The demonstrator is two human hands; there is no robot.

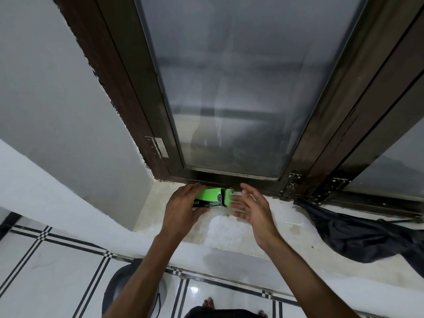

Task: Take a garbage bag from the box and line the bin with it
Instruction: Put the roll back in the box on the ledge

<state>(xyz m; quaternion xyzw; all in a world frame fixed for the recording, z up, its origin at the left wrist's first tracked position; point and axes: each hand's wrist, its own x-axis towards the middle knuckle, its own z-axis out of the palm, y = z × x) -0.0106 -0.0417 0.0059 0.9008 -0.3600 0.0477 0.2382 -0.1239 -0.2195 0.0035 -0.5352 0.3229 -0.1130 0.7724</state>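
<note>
On the sill by the window, my left hand [183, 204] grips the green box [212, 198] while my right hand [251, 206] hovers open at its flapped end; I'd steady the box and pinch one bag out, the bin [114, 292] waiting below

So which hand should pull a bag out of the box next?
Probably the right hand: it is open beside the green box's flap end, while the left hand already grips the box on the sill.
</note>
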